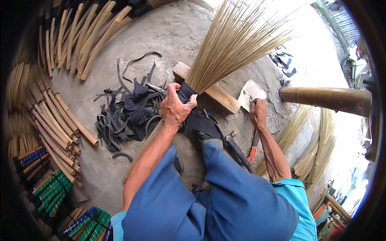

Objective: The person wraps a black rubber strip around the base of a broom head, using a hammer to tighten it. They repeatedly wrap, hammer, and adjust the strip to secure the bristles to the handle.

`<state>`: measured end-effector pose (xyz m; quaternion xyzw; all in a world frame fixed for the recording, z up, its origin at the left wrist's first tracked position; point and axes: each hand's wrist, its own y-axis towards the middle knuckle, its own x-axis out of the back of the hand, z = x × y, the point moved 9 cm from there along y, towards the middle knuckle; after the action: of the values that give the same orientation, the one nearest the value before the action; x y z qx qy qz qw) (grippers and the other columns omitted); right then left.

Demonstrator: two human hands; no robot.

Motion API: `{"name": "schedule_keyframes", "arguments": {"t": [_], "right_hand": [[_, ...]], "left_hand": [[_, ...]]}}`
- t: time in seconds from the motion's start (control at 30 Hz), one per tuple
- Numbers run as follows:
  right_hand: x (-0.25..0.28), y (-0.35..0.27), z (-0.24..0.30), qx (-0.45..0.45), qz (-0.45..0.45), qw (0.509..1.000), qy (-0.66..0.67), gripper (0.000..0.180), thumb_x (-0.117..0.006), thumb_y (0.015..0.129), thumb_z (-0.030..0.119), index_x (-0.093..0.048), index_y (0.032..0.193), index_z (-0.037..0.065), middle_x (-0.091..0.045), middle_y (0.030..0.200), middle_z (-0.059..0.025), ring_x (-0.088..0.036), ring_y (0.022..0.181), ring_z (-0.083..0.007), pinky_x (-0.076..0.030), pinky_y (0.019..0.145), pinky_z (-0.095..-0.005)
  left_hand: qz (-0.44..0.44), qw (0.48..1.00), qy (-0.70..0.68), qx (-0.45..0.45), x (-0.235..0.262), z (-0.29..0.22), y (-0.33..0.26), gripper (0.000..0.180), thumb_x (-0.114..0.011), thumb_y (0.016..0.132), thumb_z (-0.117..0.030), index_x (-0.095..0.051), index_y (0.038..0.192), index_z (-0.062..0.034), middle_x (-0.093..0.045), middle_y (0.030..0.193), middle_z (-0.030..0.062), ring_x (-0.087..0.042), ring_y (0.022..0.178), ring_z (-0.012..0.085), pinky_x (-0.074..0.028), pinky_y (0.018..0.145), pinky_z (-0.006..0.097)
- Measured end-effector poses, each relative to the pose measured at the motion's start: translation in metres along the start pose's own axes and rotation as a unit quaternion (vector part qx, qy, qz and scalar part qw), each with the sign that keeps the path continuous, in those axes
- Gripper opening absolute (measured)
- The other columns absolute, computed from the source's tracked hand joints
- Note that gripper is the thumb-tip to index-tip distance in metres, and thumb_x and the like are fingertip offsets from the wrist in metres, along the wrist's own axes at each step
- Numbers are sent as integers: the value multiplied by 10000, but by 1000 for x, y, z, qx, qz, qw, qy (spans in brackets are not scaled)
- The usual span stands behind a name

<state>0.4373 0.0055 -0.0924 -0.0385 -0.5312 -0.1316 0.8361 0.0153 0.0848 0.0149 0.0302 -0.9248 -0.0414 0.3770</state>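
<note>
My left hand (177, 105) is wrapped round the black-bound neck (185, 91) of a broom, whose straw bristles (233, 44) fan out away from me. The bound part rests by a wooden block (225, 98) on the ground. A black strip (204, 123) hangs from the binding toward my feet. My right hand (258, 113) is over the near edge of a pale flat sheet (250, 93) with small dark bits on it. Its fingers are pinched together; what they hold is too small to make out. A dark-handled hammer (238, 153) lies between my legs and right forearm.
Black rubber strips (130, 108) are heaped at left, with scissors (156, 87) on them. A tool with a red-orange handle (252, 154) lies near my right forearm. Bamboo-handled brooms (60, 124) crowd the left side. A bamboo post (325, 98) and straw bundles (321, 144) stand right.
</note>
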Motion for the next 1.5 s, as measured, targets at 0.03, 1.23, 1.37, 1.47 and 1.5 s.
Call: {"name": "schedule_keyframes", "arguments": {"t": [0.03,1.23,1.37,1.47,1.5], "right_hand": [[-3,0,-6,-17,7,1000,3,108,-664,1006,71,-644,1104,30,-634,1053,-227,-655,998,-444,-538,868,-535],[22,0,49,-165,21,937,308,253,-704,1032,67,-655,1272,7,-722,1018,-54,-666,787,-121,-568,665,-286],[43,-5,168,-29,25,952,305,231,-748,1022,66,-650,1231,48,-751,1019,-78,-721,922,-158,-597,825,-333],[43,-1,240,26,27,946,322,256,-772,1012,57,-628,1224,52,-743,995,-88,-724,893,-163,-598,816,-344],[37,1,255,14,35,944,329,262,-775,1009,51,-622,1221,49,-745,992,-92,-730,891,-167,-599,814,-346]], "left_hand": [[1,1000,-6,4,0,1,0,702,-862,849,-464,-487,1314,-94,-742,1007,243,-753,903,499,-590,789,588],[-79,989,-11,-122,5,-18,-3,638,-843,843,-297,-588,1385,-78,-716,1291,159,-734,1120,410,-587,932,542],[-54,994,-12,-95,2,-15,-4,657,-849,843,-303,-582,1406,-95,-730,1261,144,-740,1097,390,-576,943,535],[-55,994,-20,-89,4,-15,-4,658,-856,845,-302,-582,1410,-103,-735,1246,131,-740,1102,379,-570,951,530],[-52,995,-21,-85,4,-14,-4,657,-858,846,-301,-582,1410,-107,-737,1244,127,-739,1105,375,-567,952,529]]}}
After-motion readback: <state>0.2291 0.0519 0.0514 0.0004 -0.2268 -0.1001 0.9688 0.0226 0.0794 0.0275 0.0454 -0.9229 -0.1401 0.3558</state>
